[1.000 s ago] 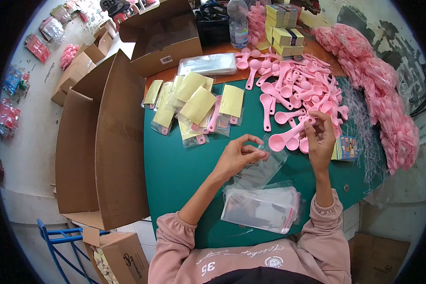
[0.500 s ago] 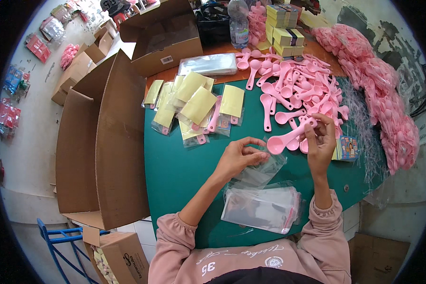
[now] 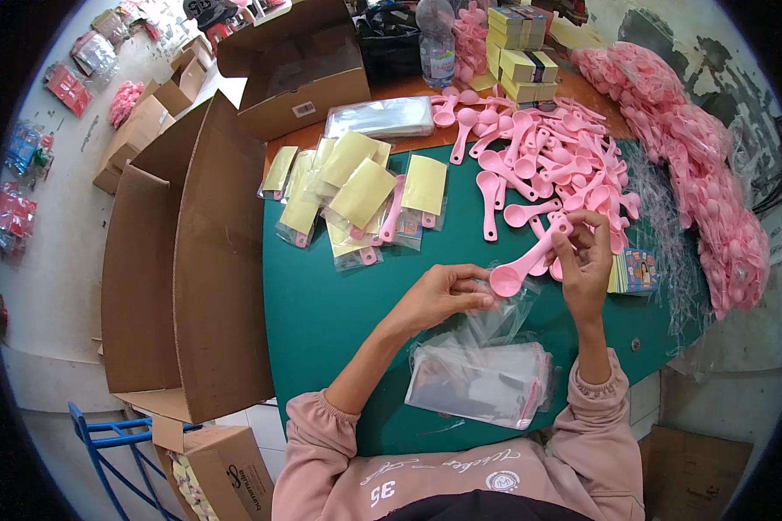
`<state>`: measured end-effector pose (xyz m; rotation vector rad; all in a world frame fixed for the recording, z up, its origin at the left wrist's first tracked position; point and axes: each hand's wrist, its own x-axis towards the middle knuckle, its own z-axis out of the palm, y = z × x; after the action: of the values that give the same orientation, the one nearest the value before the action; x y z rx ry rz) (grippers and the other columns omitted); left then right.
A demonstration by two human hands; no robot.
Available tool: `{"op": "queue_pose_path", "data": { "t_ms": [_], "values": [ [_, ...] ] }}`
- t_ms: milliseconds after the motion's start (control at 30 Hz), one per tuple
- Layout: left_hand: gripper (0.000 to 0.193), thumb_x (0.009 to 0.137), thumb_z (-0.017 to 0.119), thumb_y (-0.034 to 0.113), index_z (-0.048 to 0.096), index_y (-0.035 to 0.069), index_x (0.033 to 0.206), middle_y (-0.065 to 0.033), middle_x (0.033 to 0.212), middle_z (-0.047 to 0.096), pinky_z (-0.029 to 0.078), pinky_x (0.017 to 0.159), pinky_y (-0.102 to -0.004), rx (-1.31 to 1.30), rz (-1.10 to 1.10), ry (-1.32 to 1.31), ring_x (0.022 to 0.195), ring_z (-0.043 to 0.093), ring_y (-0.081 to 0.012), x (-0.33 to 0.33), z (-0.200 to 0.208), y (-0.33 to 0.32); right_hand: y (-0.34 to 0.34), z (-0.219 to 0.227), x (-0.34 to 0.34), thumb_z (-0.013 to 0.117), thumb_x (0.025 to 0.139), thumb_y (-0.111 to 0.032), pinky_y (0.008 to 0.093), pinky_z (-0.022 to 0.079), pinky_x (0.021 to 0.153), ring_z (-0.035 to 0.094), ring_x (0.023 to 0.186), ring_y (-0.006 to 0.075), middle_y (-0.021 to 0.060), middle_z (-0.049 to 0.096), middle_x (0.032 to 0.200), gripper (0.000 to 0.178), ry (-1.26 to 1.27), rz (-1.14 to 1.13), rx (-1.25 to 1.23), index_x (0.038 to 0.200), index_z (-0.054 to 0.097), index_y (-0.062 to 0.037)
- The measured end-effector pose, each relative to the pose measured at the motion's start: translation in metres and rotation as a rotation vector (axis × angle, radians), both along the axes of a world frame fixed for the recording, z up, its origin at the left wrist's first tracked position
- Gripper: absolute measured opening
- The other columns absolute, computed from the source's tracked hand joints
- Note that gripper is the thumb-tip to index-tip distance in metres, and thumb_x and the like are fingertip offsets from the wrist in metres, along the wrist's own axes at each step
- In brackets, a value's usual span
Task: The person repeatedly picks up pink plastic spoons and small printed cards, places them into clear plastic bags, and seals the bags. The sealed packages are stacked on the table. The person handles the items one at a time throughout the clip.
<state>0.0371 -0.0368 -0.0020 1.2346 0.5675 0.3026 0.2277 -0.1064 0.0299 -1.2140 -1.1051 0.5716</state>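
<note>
Hands apart: right hand (image 3: 587,260) pinches the spoon (image 3: 533,259) by its handle end, left hand (image 3: 450,293) pinches the bag (image 3: 501,323). Spoon's between them, bowl at bag's top; can't tell if inside. Best: spread the mouth wide, bowl leading, avoid snagging film.

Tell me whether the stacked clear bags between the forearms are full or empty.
Empty: the stacked clear bags lie flat, with nothing visible inside.

A pink spoon (image 3: 532,259) slants beside a crinkled clear bag (image 3: 497,325).
</note>
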Motion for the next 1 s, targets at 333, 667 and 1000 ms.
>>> {"op": "queue_pose_path", "data": {
  "t_ms": [333, 667, 1000],
  "values": [
    [0.032, 0.085, 0.057, 0.013, 0.053, -0.001, 0.114, -0.0068, 0.096, 0.063, 0.044, 0.075, -0.0204, 0.014, 0.082, -0.105, 0.084, 0.056, -0.0071, 0.004, 0.002, -0.003, -0.001, -0.001, -0.011, 0.057, 0.082, -0.001, 0.0188, 0.045, 0.054, 0.054, 0.062, 0.0063, 0.0051, 0.058, 0.075, 0.023, 0.043, 0.177, -0.232, 0.099, 0.042, -0.0027],
    [0.035, 0.092, 0.046, 0.026, 0.058, -0.004, 0.105, -0.0094, 0.094, 0.063, 0.048, 0.076, -0.0245, -0.031, -0.055, -0.099, 0.086, 0.06, -0.0132, -0.002, 0.008, -0.003, -0.005, -0.008, -0.007, 0.054, 0.087, -0.037, 0.0243, 0.045, 0.066, 0.056, 0.077, 0.0118, 0.0091, 0.06, 0.091, 0.039, -0.047, 0.293, -0.057, 0.103, 0.052, -0.0017],
    [0.032, 0.092, 0.048, 0.024, 0.06, -0.003, 0.103, -0.0072, 0.087, 0.064, 0.043, 0.063, -0.0198, -0.009, 0.015, -0.023, 0.078, 0.057, -0.0083, -0.004, 0.016, -0.002, -0.014, 0.012, 0.0, 0.042, 0.083, -0.058, 0.039, 0.038, 0.087, 0.044, 0.108, 0.0266, 0.014, 0.049, 0.119, 0.059, -0.427, 0.407, -0.113, 0.094, 0.062, -0.0034]
  ]
}}
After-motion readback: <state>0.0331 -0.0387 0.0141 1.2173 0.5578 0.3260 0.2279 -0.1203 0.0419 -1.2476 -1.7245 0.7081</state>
